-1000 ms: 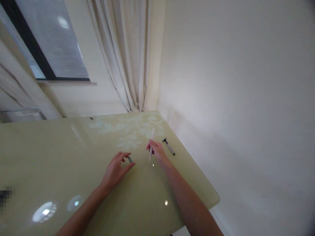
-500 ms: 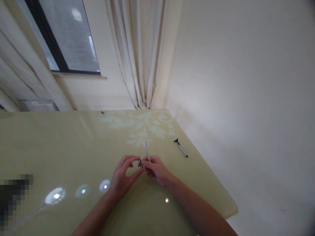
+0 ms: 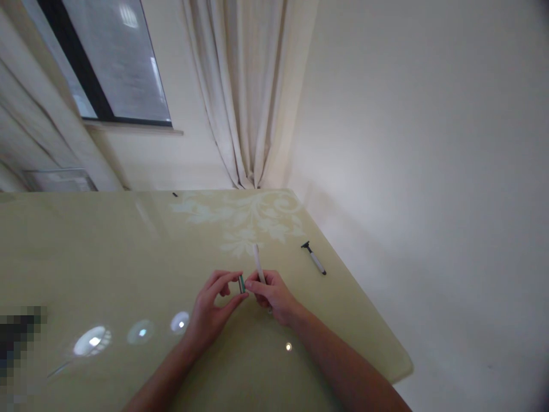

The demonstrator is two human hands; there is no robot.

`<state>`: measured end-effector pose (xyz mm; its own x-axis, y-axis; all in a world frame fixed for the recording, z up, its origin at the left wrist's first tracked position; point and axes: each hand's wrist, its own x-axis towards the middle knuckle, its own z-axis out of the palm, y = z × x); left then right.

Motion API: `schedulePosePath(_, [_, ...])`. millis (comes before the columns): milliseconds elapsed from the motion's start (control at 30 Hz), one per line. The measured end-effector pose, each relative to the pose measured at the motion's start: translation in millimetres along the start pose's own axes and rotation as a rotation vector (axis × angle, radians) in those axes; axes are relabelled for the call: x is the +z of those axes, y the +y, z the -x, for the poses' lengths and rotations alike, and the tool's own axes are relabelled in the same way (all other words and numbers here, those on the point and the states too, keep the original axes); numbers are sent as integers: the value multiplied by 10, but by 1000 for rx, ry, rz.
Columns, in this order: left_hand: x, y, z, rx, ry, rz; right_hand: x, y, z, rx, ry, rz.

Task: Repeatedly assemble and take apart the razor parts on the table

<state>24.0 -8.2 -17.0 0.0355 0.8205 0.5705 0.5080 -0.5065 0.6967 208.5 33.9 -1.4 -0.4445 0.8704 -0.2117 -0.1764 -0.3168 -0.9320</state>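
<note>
Between the thumb and fingertips of my left hand (image 3: 213,303) is a small razor cartridge (image 3: 242,284), dark with a green strip, held on edge above the table. My right hand (image 3: 271,294) grips a slim white handle (image 3: 259,264) whose rounded end points away from me. The handle's lower end is mostly hidden by the palm. My right thumb tip is right beside the cartridge; whether they touch I cannot tell. To the right of both hands lies a razor (image 3: 314,258) with a grey grip and a black head.
The glossy pale-yellow table (image 3: 107,257) has a white floral pattern and light reflections. A tiny dark piece (image 3: 175,194) lies near its far edge. The wall (image 3: 407,200) runs along the right side, and a curtain (image 3: 240,91) hangs behind. A blurred-out dark shape (image 3: 19,332) is at left.
The razor cartridge has turned in my left fingers, so its green strip shows more clearly. The white handle tip has shifted slightly right. The whole view has moved a little.
</note>
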Motion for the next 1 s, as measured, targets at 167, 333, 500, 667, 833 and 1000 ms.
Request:
schedulePosePath(167, [1,-51,4,-11,-18,25,8,-7,11,-17,11,20])
schedulePosePath(333, [18,-64,24,-11,-38,61,-2,24,-4,-32,-8,32])
schedulePosePath(500, [15,-37,1,-37,-26,63,-28,24,-15,-57,-44,51])
schedulePosePath(667, [-13,-103,-52,-82,36,96,-121,-91,29,-215,-129,378])
schedulePosePath(833, [-38,-97,-72,-139,52,92,-207,-144,25,-191,-120,472])
schedulePosePath(1000, [7,-15,-33,-94,48,22,-135,-48,-27,-191,-103,427])
